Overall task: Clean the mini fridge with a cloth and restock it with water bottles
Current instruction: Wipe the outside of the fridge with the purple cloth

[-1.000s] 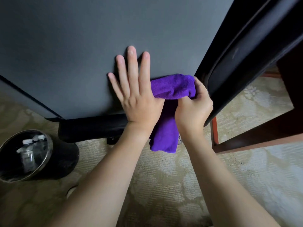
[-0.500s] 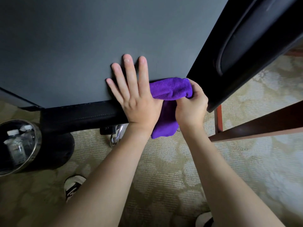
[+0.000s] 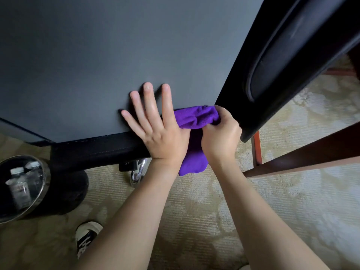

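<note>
Cloth gripped at the fridge's lower corner

The right hand [image 3: 221, 138] clutches the purple cloth [image 3: 195, 133] against the mini fridge [image 3: 116, 55]; the left hand [image 3: 155, 129] lies flat, fingers spread, beside it. Water bottles [image 3: 18, 184] stand in a bucket [image 3: 45, 180] on the carpet, well left.

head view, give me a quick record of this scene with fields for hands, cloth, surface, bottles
left hand: flat on the grey surface, fingers straight and spread
right hand: grips the purple cloth
purple cloth: bunched against the surface near its lower right corner, one end hanging down
grey surface: matte flat panel, black padded edge below
water bottles: in the round bin on the carpet, lower left
shoe: visible on the carpet
</note>
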### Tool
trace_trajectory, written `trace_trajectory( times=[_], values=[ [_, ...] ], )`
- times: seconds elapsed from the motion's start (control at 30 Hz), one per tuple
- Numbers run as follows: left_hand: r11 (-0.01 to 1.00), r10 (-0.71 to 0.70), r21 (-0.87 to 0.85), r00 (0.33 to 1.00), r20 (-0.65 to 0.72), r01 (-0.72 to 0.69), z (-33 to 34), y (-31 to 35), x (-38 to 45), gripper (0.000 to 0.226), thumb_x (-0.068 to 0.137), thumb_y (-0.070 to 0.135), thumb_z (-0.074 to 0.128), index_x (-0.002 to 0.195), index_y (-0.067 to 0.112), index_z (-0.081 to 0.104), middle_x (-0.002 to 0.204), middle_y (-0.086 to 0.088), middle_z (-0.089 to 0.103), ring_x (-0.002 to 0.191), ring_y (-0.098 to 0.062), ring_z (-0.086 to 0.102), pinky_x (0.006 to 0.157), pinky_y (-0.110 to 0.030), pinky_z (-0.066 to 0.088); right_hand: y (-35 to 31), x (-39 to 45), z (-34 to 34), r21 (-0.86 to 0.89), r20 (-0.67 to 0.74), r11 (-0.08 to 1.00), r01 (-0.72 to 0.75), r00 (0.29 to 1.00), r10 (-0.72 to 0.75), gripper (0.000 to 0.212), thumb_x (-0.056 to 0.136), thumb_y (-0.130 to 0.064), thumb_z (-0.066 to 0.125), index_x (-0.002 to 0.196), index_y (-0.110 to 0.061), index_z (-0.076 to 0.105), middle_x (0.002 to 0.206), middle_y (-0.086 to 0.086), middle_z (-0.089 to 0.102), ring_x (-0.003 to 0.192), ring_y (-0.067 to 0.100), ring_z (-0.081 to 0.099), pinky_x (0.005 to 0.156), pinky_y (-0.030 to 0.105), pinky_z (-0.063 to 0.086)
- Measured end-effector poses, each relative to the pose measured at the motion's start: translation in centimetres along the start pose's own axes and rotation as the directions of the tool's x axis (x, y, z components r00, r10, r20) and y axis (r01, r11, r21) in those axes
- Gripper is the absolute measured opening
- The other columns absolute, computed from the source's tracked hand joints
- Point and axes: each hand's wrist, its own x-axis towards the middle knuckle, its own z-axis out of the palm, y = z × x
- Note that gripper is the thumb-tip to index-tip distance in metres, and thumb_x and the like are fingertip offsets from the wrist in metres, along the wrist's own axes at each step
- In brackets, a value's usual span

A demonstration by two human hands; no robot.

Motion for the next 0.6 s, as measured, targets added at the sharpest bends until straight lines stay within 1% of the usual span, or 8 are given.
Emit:
trace_trajectory(
  times=[0.07,0.13,0.2,0.3,0.37,0.4,0.47,0.6],
  values=[
    [1.000,0.007,-0.012,0.998,-0.064,-0.008,-0.4,0.1,1.4,0.088,0.068,0.021,0.083,0.142,0.019,0.037,0.148,-0.017,0.033,0.140,-0.044,0.033,0.116,-0.063,0.023,-1.0,-0.2,-0.4,0.015,-0.035,0.998,0.066,0.997,-0.065,0.034,0.079,-0.005,0.058,0.101,-0.027,0.071,0.072,-0.015,0.064,0.075,0.007,0.057,0.065,0.007,0.038],
    [0.999,0.031,-0.029,0.994,-0.105,-0.034,-1.0,0.3,2.9,0.091,0.066,0.020,0.084,0.143,0.021,0.035,0.148,-0.018,0.034,0.142,-0.044,0.031,0.117,-0.061,0.021,-2.2,-0.5,-0.8,0.031,-0.079,0.995,0.098,0.992,-0.095,0.035,0.079,-0.006,0.059,0.103,-0.028,0.069,0.077,-0.014,0.067,0.075,0.008,0.059,0.068,0.014,0.041],
    [0.998,0.042,-0.047,0.991,-0.129,-0.049,-1.7,0.5,4.2,0.094,0.067,0.022,0.084,0.145,0.023,0.031,0.148,-0.017,0.034,0.142,-0.043,0.030,0.118,-0.061,0.020,-3.6,-0.9,-1.3,0.057,-0.114,0.992,0.109,0.988,-0.102,0.040,0.080,-0.007,0.058,0.112,-0.030,0.066,0.086,-0.013,0.070,0.079,0.008,0.061,0.074,0.020,0.045],
    [0.997,0.020,-0.065,0.989,-0.148,-0.030,-2.7,0.9,6.1,0.097,0.066,0.038,0.089,0.143,0.023,0.033,0.148,-0.016,0.034,0.142,-0.042,0.034,0.117,-0.063,0.022,-5.6,-1.3,-2.0,0.073,-0.148,0.983,0.166,0.977,-0.153,0.046,0.083,-0.009,0.058,0.124,-0.031,0.061,0.104,-0.013,0.071,0.094,0.007,0.064,0.084,0.024,0.048],
    [0.997,0.023,-0.073,0.986,-0.167,-0.035,-3.5,1.3,7.5,0.097,0.066,0.048,0.089,0.143,0.022,0.036,0.148,-0.016,0.036,0.141,-0.042,0.037,0.115,-0.065,0.025,-6.8,-1.2,-2.5,0.070,-0.171,0.975,0.210,0.966,-0.196,0.050,0.083,-0.010,0.059,0.129,-0.030,0.058,0.116,-0.013,0.068,0.104,0.008,0.063,0.089,0.026,0.047],
    [0.996,0.026,-0.076,0.983,-0.180,-0.041,-3.9,1.4,8.3,0.096,0.066,0.053,0.088,0.142,0.021,0.038,0.148,-0.015,0.038,0.140,-0.042,0.038,0.114,-0.065,0.026,-7.3,-1.1,-2.7,0.070,-0.181,0.971,0.227,0.960,-0.211,0.053,0.083,-0.009,0.058,0.131,-0.029,0.057,0.121,-0.012,0.066,0.109,0.008,0.062,0.091,0.024,0.045],
    [0.995,0.035,-0.080,0.978,-0.208,-0.052,-4.8,1.7,9.8,0.097,0.066,0.060,0.087,0.142,0.020,0.040,0.148,-0.013,0.040,0.140,-0.042,0.039,0.114,-0.066,0.026,-8.6,-0.9,-3.3,0.064,-0.205,0.964,0.257,0.949,-0.239,0.056,0.081,-0.007,0.057,0.134,-0.027,0.056,0.129,-0.011,0.061,0.113,0.006,0.058,0.092,0.015,0.041],
    [0.993,0.046,-0.092,0.966,-0.256,-0.071,-6.6,2.7,13.2,0.105,0.059,0.054,0.091,0.144,0.024,0.036,0.149,-0.013,0.034,0.141,-0.042,0.038,0.116,-0.063,0.025,-11.4,-0.5,-4.8,0.068,-0.288,0.931,0.359,0.901,-0.326,0.053,0.081,-0.004,0.062,0.132,-0.019,0.059,0.128,-0.006,0.061,0.114,0.003,0.054,0.089,0.000,0.033]
  ],
)
